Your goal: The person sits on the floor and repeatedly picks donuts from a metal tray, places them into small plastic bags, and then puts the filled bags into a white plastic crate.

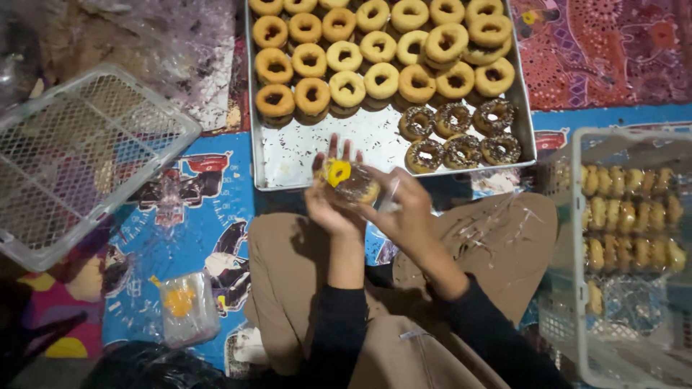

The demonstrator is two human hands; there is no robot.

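Bagging a chocolate-glazed donut (353, 184) in front of the tray (288, 155), left hand (328, 205) cupping it, right hand (404, 212) fingers seemingly pinched on clear wrapper (389, 198); next needing donut slid fully inside.

Doughnut tray (288, 155) on patterned mat (194, 230)

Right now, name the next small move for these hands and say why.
Probably slide the wrapped doughnut fully into its clear bag: the left hand cradles it while the right hand grips the bag's edge, over the tray, and similar bagged doughnuts fill the basket alongside.
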